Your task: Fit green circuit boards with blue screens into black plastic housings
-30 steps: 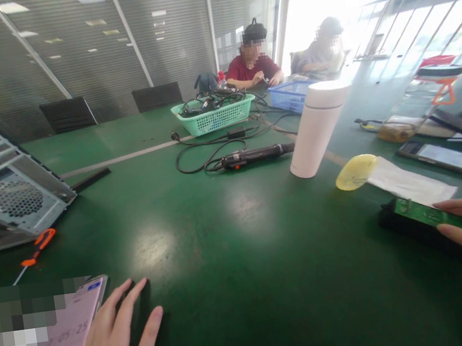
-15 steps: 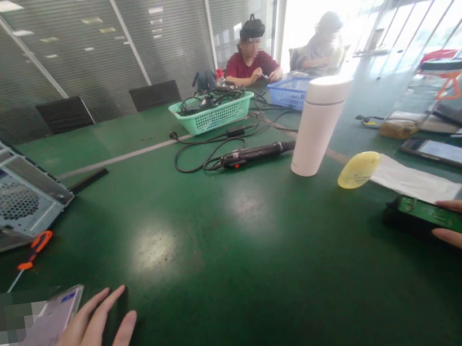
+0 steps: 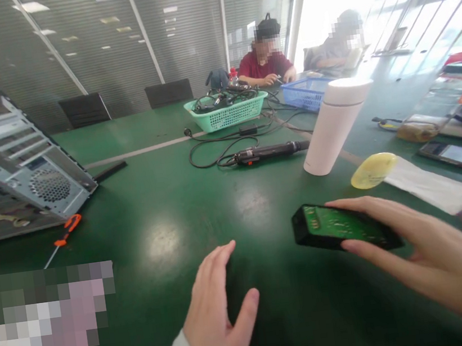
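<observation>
Up close to the camera, the right hand [image 3: 432, 251] grips a black module with a green circuit board [image 3: 340, 228] on its upper face, thumb along the near edge and fingers [image 3: 360, 204] curled over the far edge, so the board side stays up and visible; whether it rests on the green table [image 3: 202, 216] or is lifted just clear cannot be told. The left hand [image 3: 217, 311] is open and empty, palm turned inward with fingers straight, poised just above the table beside the module, apart from it. A white tumbler [image 3: 333, 125] stands upright well beyond the module, with a yellow disc [image 3: 373, 170] and a sheet of white paper [image 3: 431, 186] lying flat near it. An electric screwdriver [image 3: 271, 151] lies on its side with its cable looped toward a teal basket [image 3: 227, 112] of cords. An open computer case [image 3: 13, 167] sits tilted at the left, an orange-handled tool [image 3: 66, 231] lying just before it. Two other people sit at the table's far end.
</observation>
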The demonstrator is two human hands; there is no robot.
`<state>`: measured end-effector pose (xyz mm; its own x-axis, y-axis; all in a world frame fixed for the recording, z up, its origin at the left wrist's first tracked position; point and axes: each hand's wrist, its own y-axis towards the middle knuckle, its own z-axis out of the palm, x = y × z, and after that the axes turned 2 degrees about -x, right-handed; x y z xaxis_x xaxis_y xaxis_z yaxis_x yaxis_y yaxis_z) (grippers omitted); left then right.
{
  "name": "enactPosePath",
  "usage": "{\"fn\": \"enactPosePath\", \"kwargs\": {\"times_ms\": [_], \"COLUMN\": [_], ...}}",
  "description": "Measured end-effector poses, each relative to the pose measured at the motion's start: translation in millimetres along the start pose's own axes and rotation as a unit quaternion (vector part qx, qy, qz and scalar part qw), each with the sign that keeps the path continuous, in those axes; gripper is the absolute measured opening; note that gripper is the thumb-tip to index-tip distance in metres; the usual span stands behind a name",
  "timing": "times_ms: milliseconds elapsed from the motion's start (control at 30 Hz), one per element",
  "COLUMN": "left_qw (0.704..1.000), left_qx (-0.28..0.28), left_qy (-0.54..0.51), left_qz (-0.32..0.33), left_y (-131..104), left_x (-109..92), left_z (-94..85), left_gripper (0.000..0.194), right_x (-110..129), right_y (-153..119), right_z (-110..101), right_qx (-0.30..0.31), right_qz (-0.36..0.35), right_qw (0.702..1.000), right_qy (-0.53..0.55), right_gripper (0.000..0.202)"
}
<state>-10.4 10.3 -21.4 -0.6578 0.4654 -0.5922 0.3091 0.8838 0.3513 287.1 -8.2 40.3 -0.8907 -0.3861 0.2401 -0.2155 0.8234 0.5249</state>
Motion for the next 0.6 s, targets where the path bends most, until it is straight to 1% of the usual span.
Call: {"fn": "enactPosePath", "kwargs": {"times_ms": [33, 100, 133, 200, 267, 333, 367, 433, 467, 500, 533, 600], "left_qw": [1.000, 0.998, 0.996, 0.991, 0.987, 0.984, 0.982, 0.977, 0.975, 0.973, 0.971, 0.965], "left_qx": [0.006, -0.013, -0.012, -0.034, -0.048, -0.057, -0.063, -0.065, -0.058, -0.051, -0.048, -0.066], "left_qy": [-0.026, -0.068, -0.091, -0.127, -0.150, -0.162, -0.168, -0.184, -0.192, -0.199, -0.206, -0.219], "left_qz": [-0.005, -0.006, -0.019, -0.035, -0.045, -0.053, -0.060, -0.081, -0.093, -0.104, -0.114, -0.132], "left_y": [2.9, 8.8, 11.5, 16.0, 18.8, 19.7, 19.5, 18.4, 17.6, 16.9, 16.3, 15.9], "left_x": [-3.7, -7.2, -7.4, -5.5, -2.4, -0.2, 0.2, -0.1, -0.5, -0.8, -0.7, 0.4], "left_z": [7.0, 15.1, 16.2, 13.8, 8.3, 2.6, 0.2, -3.3, -4.4, -5.2, -5.7, -5.7], "left_gripper": [0.055, 0.064, 0.070, 0.073, 0.068, 0.062, 0.061, 0.061, 0.062, 0.061, 0.058, 0.050], "right_x": [16.2, 42.9, 53.0, 66.5, 72.3, 73.2, 72.8, 72.0, 72.1, 72.7, 73.6, 76.1], "right_y": [10.9, 27.8, 33.9, 41.9, 45.4, 46.0, 45.7, 44.6, 44.0, 43.3, 42.5, 41.1], "right_z": [7.8, 24.5, 33.3, 50.4, 63.9, 70.8, 71.8, 70.8, 70.0, 69.8, 70.6, 74.9], "right_qx": [0.008, 0.049, 0.068, 0.082, 0.069, 0.069, 0.083, 0.125, 0.147, 0.169, 0.188, 0.230], "right_qz": [-0.020, -0.063, -0.075, -0.090, -0.093, -0.090, -0.081, -0.031, 0.005, 0.056, 0.118, 0.235], "right_qw": [1.000, 0.995, 0.992, 0.988, 0.987, 0.984, 0.979, 0.960, 0.941, 0.909, 0.864, 0.752], "right_qy": [0.016, 0.059, 0.076, 0.098, 0.110, 0.139, 0.167, 0.250, 0.306, 0.377, 0.451, 0.572], "right_gripper": [0.036, 0.031, 0.032, 0.042, 0.048, 0.041, 0.035, 0.024, 0.022, 0.021, 0.022, 0.030]}}
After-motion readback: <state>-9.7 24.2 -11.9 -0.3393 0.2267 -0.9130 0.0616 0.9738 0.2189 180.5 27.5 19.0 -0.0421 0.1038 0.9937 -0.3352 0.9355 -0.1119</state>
